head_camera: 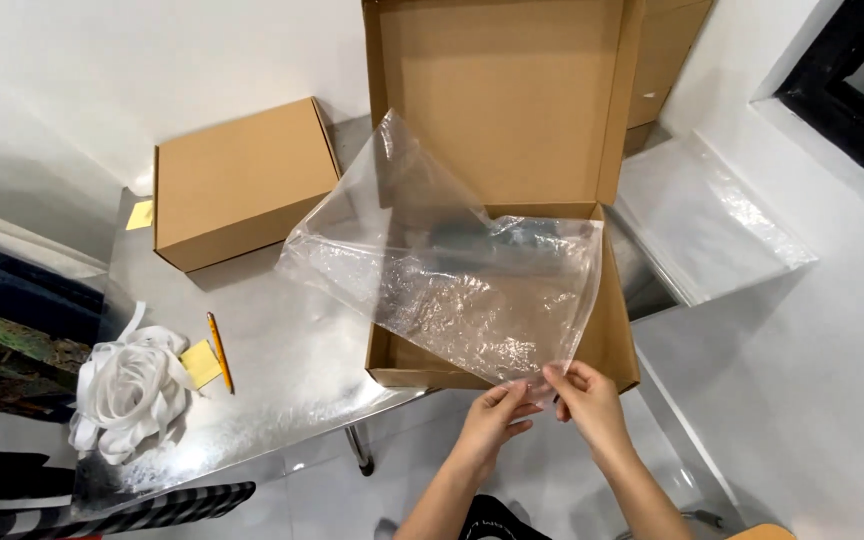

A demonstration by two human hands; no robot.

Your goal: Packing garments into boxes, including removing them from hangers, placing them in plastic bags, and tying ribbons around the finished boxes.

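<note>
Grip: both hands, left (497, 415) and right (584, 395), pinch the bag's near corner.
Tabletop (282, 370): beyond the grip.
Open box (512, 110): just beyond, under the bag.
Bag (452, 275): clear, spread over the box.
Closed box (237, 180): far left.
Pencil (219, 351): left.

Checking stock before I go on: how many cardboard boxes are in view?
3. A closed box at the table's left; an open box in front of the hands, under the plastic bag; a third box, partly hidden, behind the open lid.
</note>
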